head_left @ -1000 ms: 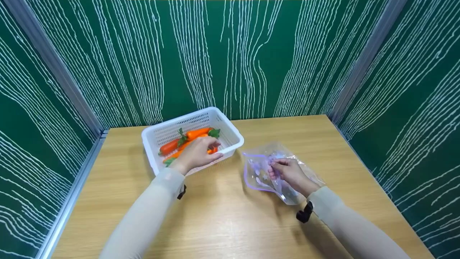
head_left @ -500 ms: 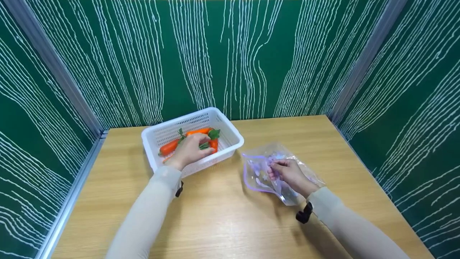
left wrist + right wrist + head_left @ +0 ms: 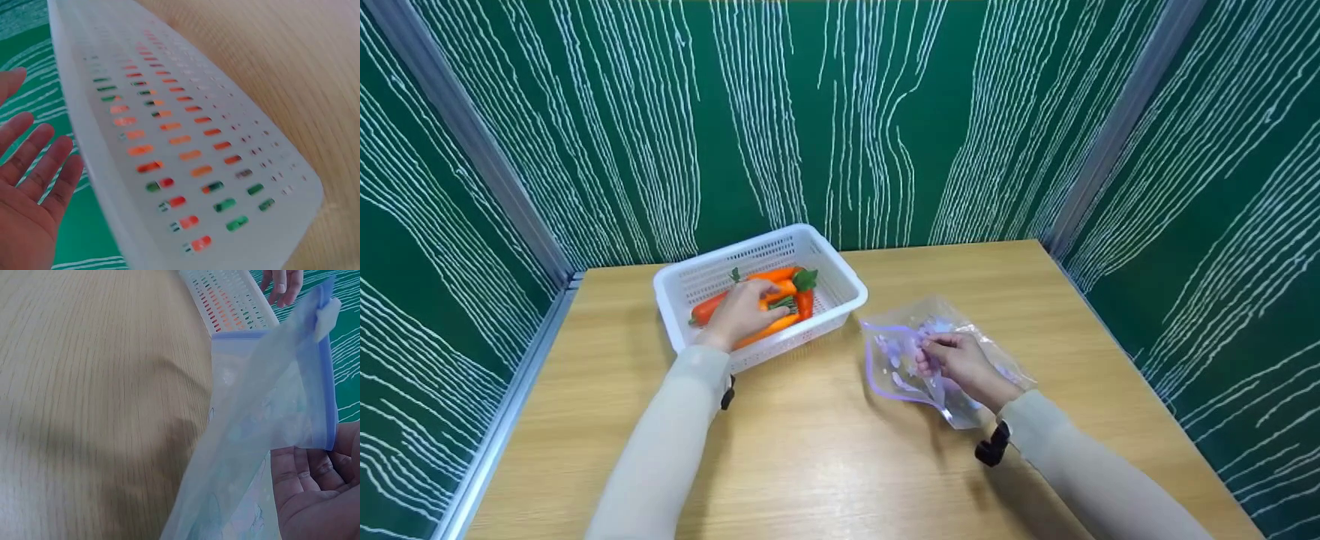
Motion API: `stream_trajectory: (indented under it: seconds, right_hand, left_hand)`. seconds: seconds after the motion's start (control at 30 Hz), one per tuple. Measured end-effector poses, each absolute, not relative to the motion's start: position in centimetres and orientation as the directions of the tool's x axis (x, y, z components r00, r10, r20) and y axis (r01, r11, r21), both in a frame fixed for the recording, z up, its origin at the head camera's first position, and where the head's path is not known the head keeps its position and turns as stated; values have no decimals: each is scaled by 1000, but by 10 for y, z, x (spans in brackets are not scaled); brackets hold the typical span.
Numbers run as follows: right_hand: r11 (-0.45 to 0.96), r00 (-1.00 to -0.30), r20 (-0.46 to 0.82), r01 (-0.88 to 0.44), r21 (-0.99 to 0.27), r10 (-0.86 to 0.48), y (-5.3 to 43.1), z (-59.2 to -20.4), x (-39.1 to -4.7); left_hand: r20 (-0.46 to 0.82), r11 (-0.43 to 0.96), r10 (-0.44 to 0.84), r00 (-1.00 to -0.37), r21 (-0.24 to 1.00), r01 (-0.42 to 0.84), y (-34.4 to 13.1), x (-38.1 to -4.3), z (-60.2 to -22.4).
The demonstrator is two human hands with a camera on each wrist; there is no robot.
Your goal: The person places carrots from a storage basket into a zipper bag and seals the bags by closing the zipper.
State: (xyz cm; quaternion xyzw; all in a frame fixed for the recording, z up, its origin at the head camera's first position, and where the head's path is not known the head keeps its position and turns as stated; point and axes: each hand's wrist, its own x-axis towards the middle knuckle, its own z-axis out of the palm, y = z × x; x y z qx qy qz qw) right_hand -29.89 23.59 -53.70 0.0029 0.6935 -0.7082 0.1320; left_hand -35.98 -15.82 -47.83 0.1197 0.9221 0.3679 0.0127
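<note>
My left hand (image 3: pixel 739 313) is over the white slotted basket (image 3: pixel 851 294), thumb and fingers spread apart with nothing between them. Under and around it lie several orange and red carrots (image 3: pixel 772 328) with green tops, partly covered by the hand. In the left wrist view the left hand's fingers (image 3: pixel 42 149) rise beside the basket wall, relaxed. To the right of the basket, my right hand (image 3: pixel 966 365) pinches the edge of a clear zip bag (image 3: pixel 885 371) with a purple rim. The right wrist view shows the bag's mouth gaping, with a white slider (image 3: pixel 328 319) on its zip.
The basket and bag are on a light wooden table (image 3: pixel 825 465). Green walls (image 3: pixel 877 112) with white line patterns enclose it at the back and sides, joined by grey metal posts (image 3: pixel 1117 124).
My left hand has drawn back slightly to the left over the basket, uncovering more carrots near the front wall. The right hand and the bag have stayed nearly still.
</note>
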Motion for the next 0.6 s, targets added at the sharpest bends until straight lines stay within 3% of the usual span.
stream_trajectory:
  seconds: [0.37,0.6]
  right_hand:
    - [-24,-970,-179,185,-982,-164,233,-540,-300]
    - [-26,-969,-187,194,-981,-163,233,-543,-301]
  left_hand:
    - [-15,666,178,-984,738,109,-174,-362,-485]
    - [-93,705,158,-983,708,46,-183,-363,-491]
